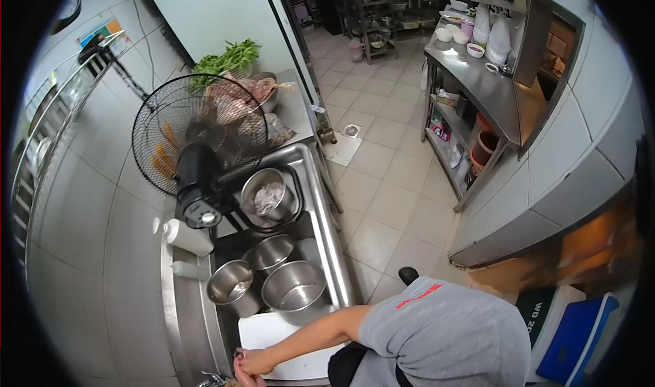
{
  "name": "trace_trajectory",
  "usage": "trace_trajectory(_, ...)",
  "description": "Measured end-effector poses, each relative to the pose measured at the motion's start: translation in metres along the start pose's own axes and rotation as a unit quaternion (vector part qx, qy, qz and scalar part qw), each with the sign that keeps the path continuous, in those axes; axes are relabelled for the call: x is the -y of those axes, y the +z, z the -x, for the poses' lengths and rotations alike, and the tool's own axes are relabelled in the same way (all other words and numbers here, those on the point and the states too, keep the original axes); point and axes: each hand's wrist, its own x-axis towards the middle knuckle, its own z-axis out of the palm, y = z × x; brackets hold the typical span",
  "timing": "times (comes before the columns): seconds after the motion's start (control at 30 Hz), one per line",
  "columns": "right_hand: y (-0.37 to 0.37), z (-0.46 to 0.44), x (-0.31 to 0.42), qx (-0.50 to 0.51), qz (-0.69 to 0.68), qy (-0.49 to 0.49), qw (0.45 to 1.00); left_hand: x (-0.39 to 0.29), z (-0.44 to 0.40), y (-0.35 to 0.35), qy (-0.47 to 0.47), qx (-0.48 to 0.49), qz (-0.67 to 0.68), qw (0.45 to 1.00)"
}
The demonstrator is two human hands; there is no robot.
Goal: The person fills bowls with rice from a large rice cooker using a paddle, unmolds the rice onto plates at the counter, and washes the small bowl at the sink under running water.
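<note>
Nearest the hands: white board, flat, pale, rounded corner showing, lying at the near end of the sink under the person's forearm. Metal tap just beside the hands, shiny, at the bottom edge.

Right hand comes in over the board and meets the left hand; the two are touching, fingers bunched together. Cannot tell if either grasps anything or is clenched.

Hard to see: left hand mostly covered by the right and cut by the frame; tap cut off too, so water flow can't be judged. Part of the board is behind the forearm and dark clothing. Grey shirt fills the lower right, red lettering unreadable. Far corners black from the lens.

Containers: three steel pots grouped beyond the board. Large pot, upright, some shine at the bottom, maybe liquid. Left pot, something bright inside, unclear. Third pot behind them, rim partly overlapped. Farther up, another steel pot holds pale, whitish pieces, kind unclear. Fan stands over that end; through its cage, a bowl of reddish, meat-like stuff, blurred, leafy greens behind. Two white bottles by the wall.
</note>
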Motion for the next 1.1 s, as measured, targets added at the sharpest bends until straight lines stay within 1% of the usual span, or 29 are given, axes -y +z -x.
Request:
trace_trajectory(0.07, -0.014, 0.052, -0.009, -0.126, 0.125, 0.07, 0.982, -0.026, 0.008, -0.01, 0.024, 0.013, -0.064, 0.998)
trace_trajectory(0.13, -0.032, 0.093, -0.029, -0.188, 0.141, 0.103, 0.967, -0.058, 0.019, -0.012, 0.06, 0.029, -0.103, 0.992)
trace_trajectory(0.2, -0.059, 0.153, -0.056, -0.214, 0.114, 0.118, 0.963, -0.1, 0.04, -0.003, 0.109, 0.057, -0.091, 0.988)
trace_trajectory(0.23, -0.102, 0.195, -0.07, -0.162, 0.036, 0.079, 0.983, -0.12, 0.05, 0.006, 0.14, 0.075, -0.067, 0.985)
trace_trajectory(0.27, -0.132, 0.235, -0.084, -0.215, -0.02, 0.096, 0.972, -0.139, 0.057, 0.021, 0.206, 0.083, 0.007, 0.975)
trace_trajectory(0.3, -0.155, 0.278, -0.098, -0.267, -0.08, 0.113, 0.954, -0.183, 0.073, 0.038, 0.223, 0.128, 0.012, 0.966)
trace_trajectory(0.33, -0.172, 0.324, -0.118, -0.297, -0.151, 0.126, 0.934, -0.211, 0.076, 0.065, 0.277, 0.17, 0.11, 0.939)
trace_trajectory(0.37, -0.178, 0.37, -0.141, -0.321, -0.221, 0.143, 0.91, -0.239, 0.078, 0.092, 0.315, 0.199, 0.093, 0.923)
trace_trajectory(0.4, -0.166, 0.407, -0.173, -0.324, -0.335, 0.183, 0.866, -0.287, 0.093, 0.121, 0.335, 0.247, 0.13, 0.9)
trace_trajectory(0.43, -0.152, 0.449, -0.196, -0.349, -0.374, 0.251, 0.822, -0.339, 0.108, 0.146, 0.215, 0.313, 0.08, 0.922)
trace_trajectory(0.47, -0.128, 0.489, -0.222, -0.337, -0.314, 0.326, 0.826, -0.356, 0.094, 0.197, 0.261, 0.363, 0.205, 0.871)
trace_trajectory(0.5, -0.104, 0.535, -0.24, -0.174, -0.153, 0.453, 0.861, -0.378, 0.085, 0.246, 0.248, 0.328, 0.189, 0.892)
trace_trajectory(0.53, -0.075, 0.579, -0.255, -0.093, 0.073, 0.451, 0.885, -0.384, 0.063, 0.305, 0.343, 0.242, 0.199, 0.886)
trace_trajectory(0.57, -0.061, 0.614, -0.271, -0.138, 0.015, 0.488, 0.862, -0.39, 0.045, 0.355, 0.438, 0.122, 0.178, 0.873)
trace_trajectory(0.6, -0.051, 0.647, -0.286, -0.184, -0.043, 0.519, 0.833, -0.4, 0.033, 0.387, 0.447, 0.098, 0.148, 0.877)
trace_trajectory(0.63, -0.04, 0.678, -0.301, -0.205, -0.046, 0.569, 0.795, -0.406, 0.022, 0.413, 0.455, 0.076, 0.115, 0.88)
trace_trajectory(0.67, -0.027, 0.711, -0.318, -0.226, -0.048, 0.618, 0.751, -0.406, 0.008, 0.436, 0.454, 0.104, 0.081, 0.881)
trace_trajectory(0.7, -0.005, 0.744, -0.337, -0.214, -0.089, 0.703, 0.673, -0.4, -0.012, 0.458, 0.454, 0.132, 0.045, 0.88)
trace_trajectory(0.73, 0.024, 0.778, -0.356, -0.201, -0.135, 0.777, 0.581, -0.381, -0.043, 0.486, 0.445, 0.164, -0.005, 0.881)
trace_trajectory(0.77, 0.054, 0.823, -0.377, -0.135, -0.217, 0.819, 0.513, -0.366, -0.071, 0.507, 0.435, 0.193, -0.058, 0.877)
trace_trajectory(0.8, 0.104, 0.865, -0.411, -0.074, -0.348, 0.868, 0.347, -0.364, -0.083, 0.518, 0.295, 0.244, -0.06, 0.922)
trace_trajectory(0.83, 0.113, 0.888, -0.399, -0.121, -0.316, 0.891, 0.305, -0.343, -0.116, 0.544, 0.172, 0.297, -0.063, 0.937)
trace_trajectory(0.87, 0.078, 0.912, -0.372, -0.042, -0.344, 0.835, 0.428, -0.351, -0.119, 0.552, 0.158, 0.268, -0.254, 0.916)
trace_trajectory(0.9, 0.071, 0.933, -0.356, -0.027, -0.361, 0.82, 0.443, -0.361, -0.127, 0.554, 0.178, 0.273, -0.294, 0.898)
trace_trajectory(0.93, 0.074, 0.943, -0.34, -0.026, -0.378, 0.827, 0.415, -0.372, -0.134, 0.559, 0.212, 0.287, -0.291, 0.888)
trace_trajectory(1.0, 0.084, 0.959, -0.313, -0.032, -0.401, 0.856, 0.325, -0.413, -0.152, 0.578, 0.269, 0.312, -0.285, 0.866)
trace_trajectory(1.03, 0.089, 0.965, -0.304, -0.036, -0.402, 0.875, 0.268, -0.441, -0.161, 0.589, 0.296, 0.325, -0.282, 0.853)
trace_trajectory(1.1, 0.098, 0.977, -0.296, -0.052, -0.377, 0.916, 0.129, -0.503, -0.179, 0.614, 0.346, 0.343, -0.259, 0.834)
